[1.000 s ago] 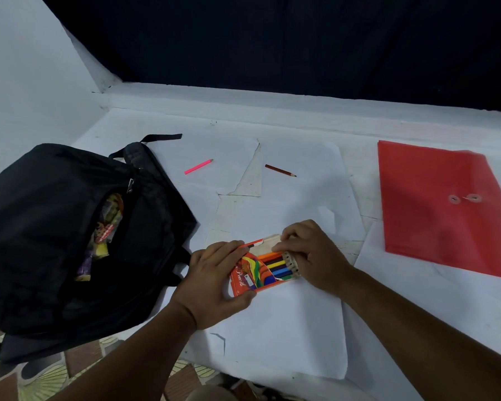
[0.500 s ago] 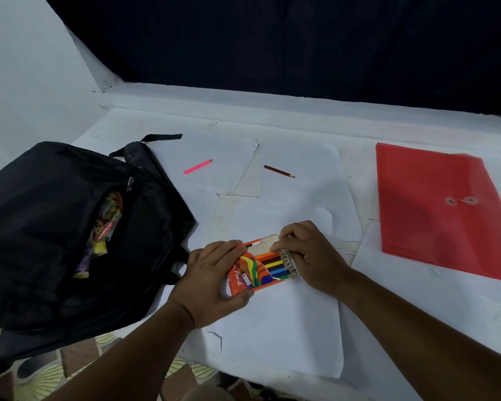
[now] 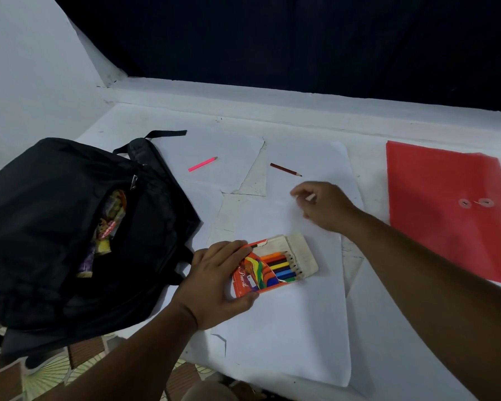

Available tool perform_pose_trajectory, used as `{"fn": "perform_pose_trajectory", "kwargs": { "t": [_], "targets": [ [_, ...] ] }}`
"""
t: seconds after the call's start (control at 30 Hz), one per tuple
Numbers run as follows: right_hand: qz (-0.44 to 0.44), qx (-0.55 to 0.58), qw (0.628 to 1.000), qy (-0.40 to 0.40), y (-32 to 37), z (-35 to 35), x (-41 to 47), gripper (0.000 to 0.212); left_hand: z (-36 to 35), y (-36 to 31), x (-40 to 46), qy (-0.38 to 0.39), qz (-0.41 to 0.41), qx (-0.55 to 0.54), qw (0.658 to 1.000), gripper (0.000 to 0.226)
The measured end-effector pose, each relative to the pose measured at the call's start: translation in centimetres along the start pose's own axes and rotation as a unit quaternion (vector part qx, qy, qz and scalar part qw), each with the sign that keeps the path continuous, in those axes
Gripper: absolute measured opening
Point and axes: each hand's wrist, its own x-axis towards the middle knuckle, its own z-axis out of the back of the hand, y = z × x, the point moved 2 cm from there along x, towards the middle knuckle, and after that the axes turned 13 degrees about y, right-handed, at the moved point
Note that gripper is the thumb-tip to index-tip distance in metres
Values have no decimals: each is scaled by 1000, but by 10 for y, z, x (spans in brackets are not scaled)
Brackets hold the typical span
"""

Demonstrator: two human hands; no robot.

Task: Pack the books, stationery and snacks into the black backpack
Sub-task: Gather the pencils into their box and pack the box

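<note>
Right hand (image 3: 327, 208) just left pencil box (image 3: 275, 264), now loose, reaching far twd brown pencil (image 3: 285, 169). Left hand (image 3: 217, 280) holds box, flap open. Loose pencils prob go in next.

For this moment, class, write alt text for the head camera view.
A left hand holds an open box of coloured pencils on a paper-covered table while the right hand reaches toward a loose brown pencil. A black backpack lies open at left.

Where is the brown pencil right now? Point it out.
The brown pencil lies loose on the white paper at the far middle of the table, right of the pink pencil and just beyond the right hand, which is not touching it.
</note>
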Motion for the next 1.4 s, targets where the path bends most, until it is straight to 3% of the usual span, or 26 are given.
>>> {"fn": "perform_pose_trajectory", "kwargs": {
  "t": [0.1, 0.23, 0.33, 0.5, 0.67, 0.8, 1.0, 1.13, 1.4],
  "targets": [
    [30, -131, 990, -51, 1, -3, 23, 38, -1, 2, 0, 3, 1, 0, 1000, 81],
    [-43, -250, 967, 1, -3, -8, 48, 58, 0, 2, 0, 6, 2, -4, 1000, 81],
    [-66, -281, 957, -16, -5, -8, 60, 50, 0, 1, 0, 7, 2, -11, 1000, 81],
    [-23, -190, 969, -157, -13, -12, 58, 15, 0, 2, 0, 6, 4, -16, 1000, 81],
    [7, -159, 974, -164, -13, -14, 51, 13, 1, 1, -1, 5, 1, -19, 1000, 80],
    [65, -101, 987, -110, -6, -14, 33, 11, 0, 1, -1, 0, -2, -12, 1000, 80],
    [173, -178, 968, -36, -10, -35, -20, 13, 1, 2, -1, -2, -5, -7, 1000, 82],
    [174, -234, 956, -22, -16, -45, -42, 20, 1, 1, 0, -2, -6, -9, 1000, 81],
    [137, -233, 963, 18, -11, -69, -60, 31, -1, 1, -1, -2, -2, -8, 1000, 81]
  ]
}}
